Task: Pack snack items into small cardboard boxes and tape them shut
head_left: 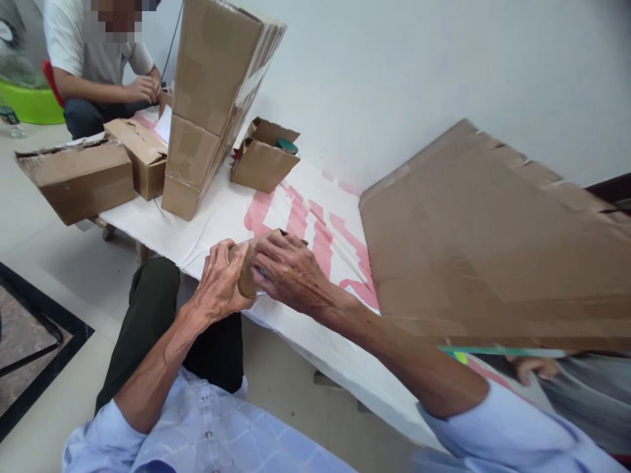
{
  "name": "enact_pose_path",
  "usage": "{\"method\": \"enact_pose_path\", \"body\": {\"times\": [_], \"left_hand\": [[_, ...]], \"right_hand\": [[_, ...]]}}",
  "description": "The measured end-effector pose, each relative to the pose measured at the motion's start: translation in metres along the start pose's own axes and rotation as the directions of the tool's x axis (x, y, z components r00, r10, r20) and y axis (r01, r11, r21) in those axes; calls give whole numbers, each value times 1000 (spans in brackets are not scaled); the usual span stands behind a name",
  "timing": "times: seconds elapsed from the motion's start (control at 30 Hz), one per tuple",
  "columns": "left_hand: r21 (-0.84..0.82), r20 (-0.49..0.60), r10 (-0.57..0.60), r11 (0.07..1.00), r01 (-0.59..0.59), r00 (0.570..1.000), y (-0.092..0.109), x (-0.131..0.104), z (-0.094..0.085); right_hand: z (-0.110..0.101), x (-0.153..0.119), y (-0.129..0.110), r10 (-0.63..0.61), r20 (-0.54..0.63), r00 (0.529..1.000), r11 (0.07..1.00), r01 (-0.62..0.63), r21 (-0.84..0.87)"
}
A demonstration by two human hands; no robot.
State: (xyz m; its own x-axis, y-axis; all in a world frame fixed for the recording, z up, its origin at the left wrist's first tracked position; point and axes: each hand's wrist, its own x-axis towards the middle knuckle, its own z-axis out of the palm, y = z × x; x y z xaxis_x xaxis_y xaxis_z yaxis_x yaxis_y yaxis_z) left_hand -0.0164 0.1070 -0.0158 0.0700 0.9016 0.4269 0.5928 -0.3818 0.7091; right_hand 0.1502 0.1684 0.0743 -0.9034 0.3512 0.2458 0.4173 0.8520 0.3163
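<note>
At the near edge of the table, a small brown cardboard piece (246,279), apparently a little box, is between my two hands. My left hand (221,281) is closed around its left side. On the other side my right hand (290,270) presses against it with bent fingers, covering much of its top and right end. A white bit shows at its lower edge under the right fingers; I cannot make out what that is. Beyond the hands stands an open cardboard box (263,167) with a round green item (286,146) inside.
A tall stack of cartons (217,72) stands on the white-and-red-covered table (217,217). Two cartons (89,180) lie to its left, one overhanging the edge. A large cardboard sheet (483,243) rises at right. A seated person (98,72) is at far left; another person's hand (537,368) shows lower right.
</note>
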Motion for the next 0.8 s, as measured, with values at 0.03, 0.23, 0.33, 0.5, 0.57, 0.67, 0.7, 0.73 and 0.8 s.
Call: {"method": "enact_pose_path", "body": {"times": [0.03,0.23,0.33,0.5,0.57,0.67,0.7,0.73,0.8], "left_hand": [[-1,-2,-3,1000,3,1000,0,0,0],[-14,-5,-14,1000,14,1000,1,-1,-1],[-10,0,-16,1000,16,1000,2,-1,-1],[-72,56,-10,997,14,998,-19,-1,-12],[-129,114,-3,991,18,993,-39,0,-22],[-226,177,-21,972,61,984,-73,3,-39],[-269,182,-26,960,76,983,-82,4,-44],[-315,182,-29,945,86,983,-89,6,-49],[-387,176,-29,917,96,984,-99,10,-55]], "right_hand": [[0,1,0,2,12,1000,1000,-2,-2],[4,5,-2,3,20,1000,1000,-3,16],[8,5,-2,-3,-29,1000,998,5,64],[2,2,9,75,-181,981,961,-23,276],[0,-4,19,228,-264,937,918,-117,380],[11,-23,30,418,-236,877,824,-257,505],[19,-31,32,449,-190,873,792,-291,537],[29,-39,31,471,-141,871,763,-322,560],[47,-54,26,507,-73,859,721,-376,582]]}}
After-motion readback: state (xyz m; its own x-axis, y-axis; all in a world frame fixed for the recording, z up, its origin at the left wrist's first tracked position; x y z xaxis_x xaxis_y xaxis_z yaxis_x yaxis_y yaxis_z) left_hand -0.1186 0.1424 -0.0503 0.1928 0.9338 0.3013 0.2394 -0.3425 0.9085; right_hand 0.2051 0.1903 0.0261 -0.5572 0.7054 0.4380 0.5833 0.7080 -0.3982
